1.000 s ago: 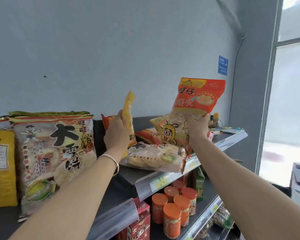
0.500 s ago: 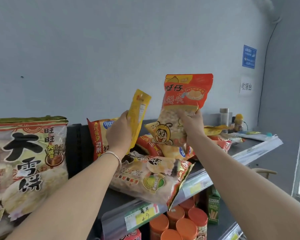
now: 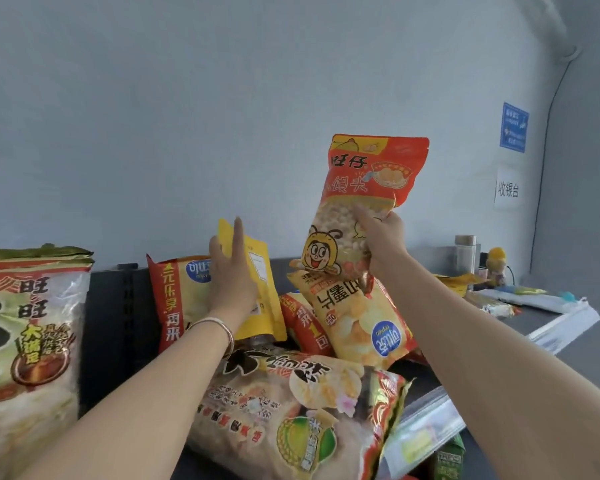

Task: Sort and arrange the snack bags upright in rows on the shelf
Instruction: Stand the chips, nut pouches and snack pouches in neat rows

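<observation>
My right hand [image 3: 381, 244] grips a red-orange snack bag with a bee cartoon [image 3: 368, 181] and holds it upright above the pile. My left hand [image 3: 229, 275] holds a slim yellow pouch [image 3: 260, 289] upright, fingers stretched along its near face, thumb hidden. Behind the pouch a red-and-yellow chip bag [image 3: 174, 292] leans on the shelf back. An upside-down yellow chip bag [image 3: 361, 323] and a red one [image 3: 302, 323] lie jumbled under my right hand. A large rice-cracker bag [image 3: 291, 410] lies flat at the shelf's front. A similar large bag [image 3: 25, 341] stands upright at the left.
The dark top shelf [image 3: 534, 323] runs right to a clear price rail [image 3: 565, 327], with flat packets, a jar [image 3: 465, 251] and a yellow figurine [image 3: 496, 261] at its far end. A grey wall rises behind. A green box [image 3: 447, 459] sits on the shelf below.
The view has swung left and closer to the pile. My left hand's fingers have straightened along the yellow pouch, which now faces me more. The bee bag stays raised in my right hand.
</observation>
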Demonstrator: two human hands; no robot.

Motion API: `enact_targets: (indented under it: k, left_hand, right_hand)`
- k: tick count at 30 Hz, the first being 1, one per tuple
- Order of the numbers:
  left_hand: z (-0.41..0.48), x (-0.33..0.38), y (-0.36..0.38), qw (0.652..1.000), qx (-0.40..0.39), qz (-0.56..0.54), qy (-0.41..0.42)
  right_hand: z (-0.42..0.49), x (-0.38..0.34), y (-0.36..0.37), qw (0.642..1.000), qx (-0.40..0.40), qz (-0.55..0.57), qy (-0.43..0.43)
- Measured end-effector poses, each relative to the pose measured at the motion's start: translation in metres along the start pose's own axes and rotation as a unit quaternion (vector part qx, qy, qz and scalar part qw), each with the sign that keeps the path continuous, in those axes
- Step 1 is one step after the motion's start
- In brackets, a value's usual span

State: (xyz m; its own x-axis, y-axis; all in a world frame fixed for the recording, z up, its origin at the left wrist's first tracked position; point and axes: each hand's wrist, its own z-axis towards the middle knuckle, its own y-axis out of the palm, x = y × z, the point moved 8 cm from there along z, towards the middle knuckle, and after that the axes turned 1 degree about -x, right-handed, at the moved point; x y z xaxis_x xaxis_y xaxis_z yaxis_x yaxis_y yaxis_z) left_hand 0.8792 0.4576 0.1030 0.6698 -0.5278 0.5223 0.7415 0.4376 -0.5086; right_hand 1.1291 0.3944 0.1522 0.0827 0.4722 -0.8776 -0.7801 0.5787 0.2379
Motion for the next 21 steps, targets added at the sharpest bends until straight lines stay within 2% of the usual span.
enact_targets:
  k: [2,3,6,8,11,14,16,19,21]
  left_hand:
    - [0.000,0.014,0.003,0.982,0.026,0.171,0.072]
    - [0.001,0.019,0.006,0.971,0.034,0.213,0.100]
    - [0.012,0.034,0.010,0.965,0.055,0.218,0.133]
    - [0.024,0.042,0.011,0.980,0.053,0.140,0.127]
    - [0.040,0.054,0.028,0.994,-0.032,-0.033,0.095]
    - [0.043,0.065,0.055,0.990,-0.127,-0.020,0.060]
    - [0.042,0.066,0.069,0.983,-0.183,-0.016,0.003]
    - [0.039,0.063,0.084,0.967,-0.237,-0.005,-0.091]
    - [0.035,0.065,0.093,0.955,-0.260,-0.017,-0.140]
  right_hand:
    - [0.012,0.008,0.004,1.000,-0.006,0.012,0.011]
    - [0.018,0.011,0.005,1.000,-0.007,0.024,0.017]
    - [0.039,0.019,0.008,0.998,-0.008,0.059,0.034]
    - [0.053,0.023,0.008,0.996,-0.014,0.080,0.042]
    - [0.073,0.027,0.009,0.992,-0.035,0.106,0.065]
    - [0.093,0.028,0.006,0.989,-0.050,0.119,0.078]
    - [0.108,0.026,0.001,0.990,-0.049,0.116,0.056]
    - [0.130,0.026,-0.012,0.996,-0.045,0.081,0.008]
    - [0.141,0.033,-0.018,0.995,-0.071,0.065,0.003]
